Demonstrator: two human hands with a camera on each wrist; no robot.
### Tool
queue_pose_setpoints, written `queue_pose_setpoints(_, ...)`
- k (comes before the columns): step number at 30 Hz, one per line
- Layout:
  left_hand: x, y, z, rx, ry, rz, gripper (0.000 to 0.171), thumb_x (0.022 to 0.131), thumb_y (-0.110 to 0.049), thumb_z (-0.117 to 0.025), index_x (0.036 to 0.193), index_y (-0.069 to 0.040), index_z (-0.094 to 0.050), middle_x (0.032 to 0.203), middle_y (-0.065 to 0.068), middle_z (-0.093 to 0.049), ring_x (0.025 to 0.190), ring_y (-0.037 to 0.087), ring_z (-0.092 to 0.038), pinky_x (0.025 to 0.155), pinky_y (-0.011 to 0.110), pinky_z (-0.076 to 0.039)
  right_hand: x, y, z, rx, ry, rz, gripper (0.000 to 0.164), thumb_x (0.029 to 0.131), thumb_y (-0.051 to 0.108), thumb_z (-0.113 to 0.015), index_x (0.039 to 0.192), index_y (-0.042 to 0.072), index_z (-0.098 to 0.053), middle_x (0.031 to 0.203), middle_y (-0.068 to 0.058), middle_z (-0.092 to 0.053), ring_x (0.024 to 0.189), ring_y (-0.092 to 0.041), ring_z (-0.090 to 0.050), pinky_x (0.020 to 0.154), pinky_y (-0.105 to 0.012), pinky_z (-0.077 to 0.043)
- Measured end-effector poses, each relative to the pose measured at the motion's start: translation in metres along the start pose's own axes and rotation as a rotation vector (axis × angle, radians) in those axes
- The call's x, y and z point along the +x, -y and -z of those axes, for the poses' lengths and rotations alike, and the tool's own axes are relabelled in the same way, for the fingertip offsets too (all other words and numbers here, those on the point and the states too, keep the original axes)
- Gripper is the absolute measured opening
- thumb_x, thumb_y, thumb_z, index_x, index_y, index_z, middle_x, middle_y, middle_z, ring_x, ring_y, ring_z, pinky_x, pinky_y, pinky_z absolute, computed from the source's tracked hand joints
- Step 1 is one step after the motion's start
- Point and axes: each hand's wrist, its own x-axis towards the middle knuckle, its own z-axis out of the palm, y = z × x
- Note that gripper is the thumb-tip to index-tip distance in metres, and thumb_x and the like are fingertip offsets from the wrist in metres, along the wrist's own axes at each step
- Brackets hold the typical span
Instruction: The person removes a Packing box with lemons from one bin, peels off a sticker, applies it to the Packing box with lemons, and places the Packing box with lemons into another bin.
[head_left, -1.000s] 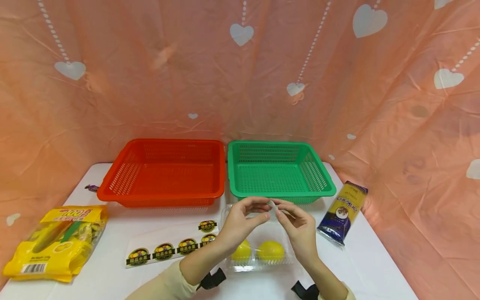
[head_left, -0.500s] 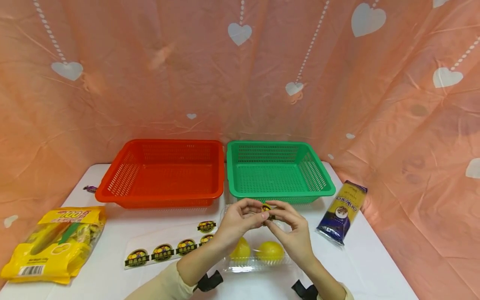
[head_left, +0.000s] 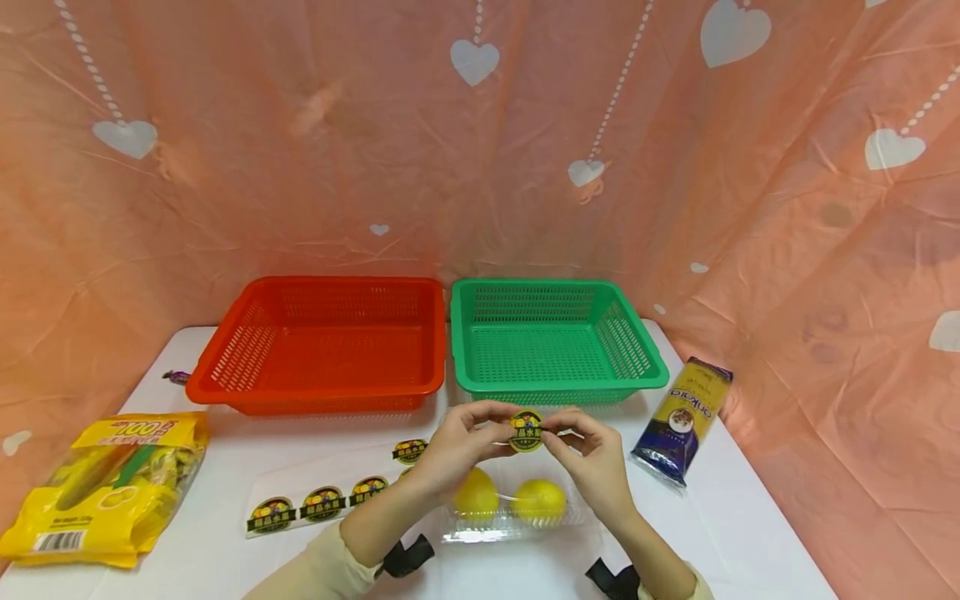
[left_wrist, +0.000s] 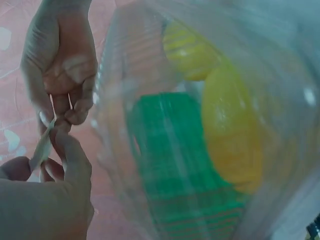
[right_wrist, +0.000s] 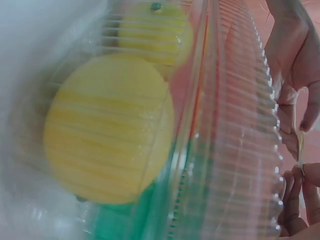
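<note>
A round black-and-gold fruit sticker (head_left: 527, 431) faces the head view, held up between both hands. My left hand (head_left: 456, 446) pinches its left edge and my right hand (head_left: 592, 467) pinches its right edge. In the left wrist view the sticker (left_wrist: 42, 149) appears almost edge-on between the fingertips. Below and behind the hands sits a clear plastic clamshell box (head_left: 483, 534) with two yellow lemon-like fruits (head_left: 540, 500) inside. Left of it lies a white sheet (head_left: 330, 468) bearing several matching stickers, partly hidden by my left forearm.
A red basket (head_left: 337, 354) and a green basket (head_left: 543, 346) stand side by side at the back. On the left lies a yellow snack bag (head_left: 112, 492), with a small purple wrapped item (head_left: 177, 377) behind it. A purple-and-gold packet (head_left: 682, 421) lies at the right edge.
The sticker has turned from nearly edge-on to face the head view. My hands have drawn slightly apart, each keeping an edge. The box and baskets have stayed in place.
</note>
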Motion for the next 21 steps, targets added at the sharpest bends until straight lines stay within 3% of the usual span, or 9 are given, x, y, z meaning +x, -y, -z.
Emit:
queue_pose_setpoints(3,0.0,0.001,0.004,0.06,0.016,-0.003,0.035,0.093,0.0,-0.059,0.125,0.016,-0.058,0.099,0.008,-0.062,0.089,0.014,-0.065,0.09,0.038,-0.056,-0.001,-0.001,0.002,0.008,0.013,-0.036,0.011,0.086,-0.016,-0.065,0.096,-0.012,-0.067,0.093,-0.009,-0.068,0.087,-0.012,-0.064,0.074,-0.023,-0.056)
queue_pose_setpoints(9,-0.001,0.004,0.01,0.272,-0.006,-0.049,0.033,0.093,-0.001,-0.065,0.125,0.005,-0.059,0.091,0.008,-0.068,0.088,0.017,-0.063,0.084,0.029,-0.052,-0.003,-0.001,0.008,0.032,0.045,-0.18,0.012,0.086,-0.017,-0.063,0.098,-0.017,-0.064,0.093,0.0,-0.069,0.087,-0.008,-0.064,0.075,-0.023,-0.057)
queue_pose_setpoints(15,0.001,0.01,0.015,0.442,0.042,-0.157,0.016,0.091,0.003,-0.066,0.105,0.001,-0.058,0.092,0.011,-0.067,0.091,0.02,-0.062,0.087,0.035,-0.052,-0.003,-0.003,0.014,0.027,0.082,-0.326,0.018,0.087,-0.012,-0.064,0.102,-0.021,-0.061,0.092,0.004,-0.069,0.085,-0.006,-0.063,0.077,-0.023,-0.055)
queue_pose_setpoints(18,0.002,0.012,0.016,0.561,0.072,-0.209,0.01,0.089,0.004,-0.067,0.093,-0.003,-0.061,0.092,0.008,-0.066,0.094,0.02,-0.06,0.092,0.044,-0.05,-0.003,-0.005,0.017,-0.059,0.109,-0.332,0.015,0.087,-0.008,-0.067,0.1,-0.015,-0.066,0.093,-0.001,-0.071,0.086,-0.007,-0.063,0.081,-0.025,-0.054)
queue_pose_setpoints(21,0.003,0.014,0.017,0.663,0.085,-0.235,0.014,0.088,0.005,-0.069,0.087,-0.008,-0.063,0.091,0.002,-0.066,0.096,0.02,-0.058,0.093,0.05,-0.047,-0.004,-0.008,0.019,-0.172,0.146,-0.29,0.012,0.086,-0.003,-0.071,0.099,-0.006,-0.072,0.093,-0.006,-0.072,0.086,-0.009,-0.064,0.087,-0.033,-0.051)
